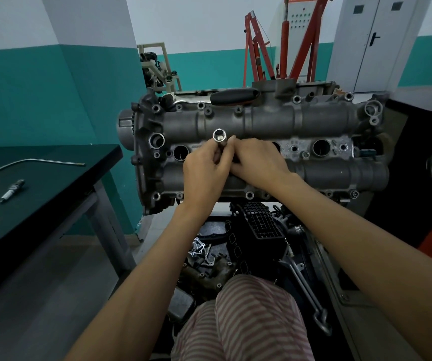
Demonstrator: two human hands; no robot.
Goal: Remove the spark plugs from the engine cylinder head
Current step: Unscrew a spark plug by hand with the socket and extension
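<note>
Two hands meet mid-frame over the cylinder head (pixel 261 121): my left hand (pixel 204 173) and right hand (pixel 259 160) both pinch one socket (pixel 220 139). I count three open plug wells, one spark plug (pixel 11 191) on the bench (pixel 53 178) at left.
</note>
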